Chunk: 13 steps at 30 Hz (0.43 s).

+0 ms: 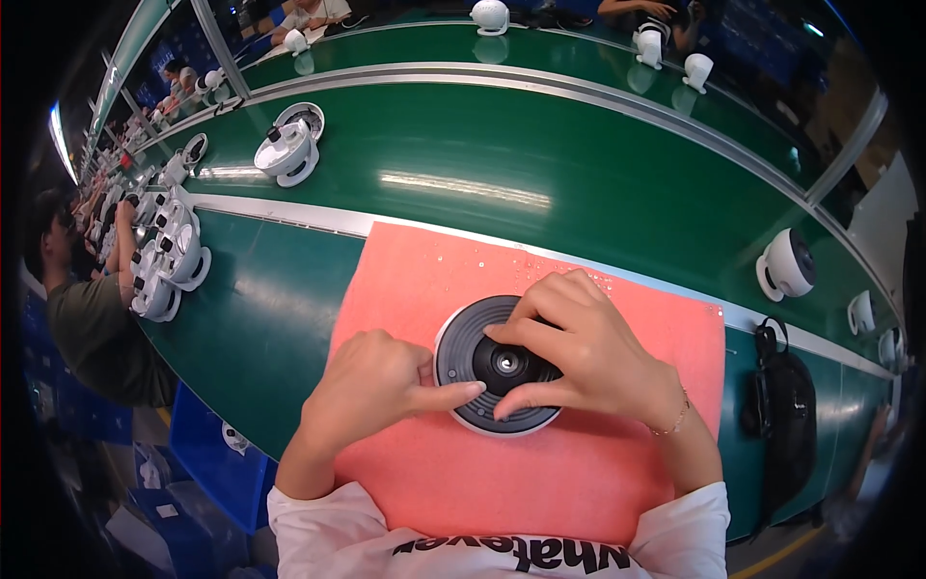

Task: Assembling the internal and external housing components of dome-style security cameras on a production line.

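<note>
In front of me, a round white device (467, 417) with a black, ring-grooved face and a glossy lens at its centre lies face up on a pink-orange mat (579, 487). My left hand (374, 388) steadies it from the left, its thumb pressed on the black face and its other fingers curled at the rim. From the right, my right hand (588, 352) reaches over the face. Its thumb and fingers close around the raised black ring about the lens. The hand hides part of the device's right side.
Small clear screws or beads (482, 263) are scattered along the mat's far edge. Beyond runs a green conveyor (579, 154) carrying white device shells (287, 150). More shells (174, 246) crowd the left, beside a co-worker (87, 309). A black bag (783, 415) lies right, a blue bin (217, 473) lower left.
</note>
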Tool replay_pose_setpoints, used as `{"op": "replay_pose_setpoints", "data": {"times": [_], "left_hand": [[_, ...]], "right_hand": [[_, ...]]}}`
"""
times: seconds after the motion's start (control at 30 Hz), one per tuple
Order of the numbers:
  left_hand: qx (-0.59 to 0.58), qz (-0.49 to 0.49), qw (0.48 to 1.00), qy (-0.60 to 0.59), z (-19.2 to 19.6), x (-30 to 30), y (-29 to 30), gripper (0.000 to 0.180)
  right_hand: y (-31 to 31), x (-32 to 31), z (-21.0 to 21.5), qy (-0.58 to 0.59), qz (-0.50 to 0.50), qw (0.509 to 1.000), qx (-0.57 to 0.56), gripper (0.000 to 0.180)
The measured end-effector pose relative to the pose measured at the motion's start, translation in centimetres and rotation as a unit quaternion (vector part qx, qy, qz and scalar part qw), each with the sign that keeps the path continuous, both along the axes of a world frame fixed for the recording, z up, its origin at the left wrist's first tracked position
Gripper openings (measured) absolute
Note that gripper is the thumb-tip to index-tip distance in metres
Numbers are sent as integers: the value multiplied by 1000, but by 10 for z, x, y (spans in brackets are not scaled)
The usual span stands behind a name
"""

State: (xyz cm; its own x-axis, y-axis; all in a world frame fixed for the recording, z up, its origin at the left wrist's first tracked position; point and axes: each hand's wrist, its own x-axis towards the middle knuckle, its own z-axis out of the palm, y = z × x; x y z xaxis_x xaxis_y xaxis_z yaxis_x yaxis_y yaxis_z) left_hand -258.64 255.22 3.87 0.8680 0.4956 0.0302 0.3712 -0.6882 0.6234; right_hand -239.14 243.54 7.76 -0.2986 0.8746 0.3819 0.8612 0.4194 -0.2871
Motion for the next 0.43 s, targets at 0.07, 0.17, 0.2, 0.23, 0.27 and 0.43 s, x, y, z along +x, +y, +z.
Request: {"op": "replay_pose_setpoints", "data": {"times": [0.07, 0.17, 0.2, 0.23, 0.27, 0.43], "left_hand": [[-2, 2, 1000, 1, 1, -2, 0, 55], [13, -5, 1000, 22, 5, -3, 1, 47], [28, -12, 999, 44, 7, -4, 1, 38], [27, -13, 999, 43, 8, -4, 0, 38], [44, -6, 998, 42, 10, -3, -1, 39], [3, 43, 997, 66, 5, -5, 2, 58]], "right_hand": [[-4, -5, 7, 30, 3, 996, -82, 35], [-5, -6, 10, 29, 56, 994, -85, 26], [-6, -5, 12, 22, 55, 991, -121, 26], [-6, -4, 12, 21, 54, 991, -122, 26], [-6, -3, 11, 16, 53, 993, -105, 30], [1, 5, -15, 249, -150, 934, -206, 56]]}}
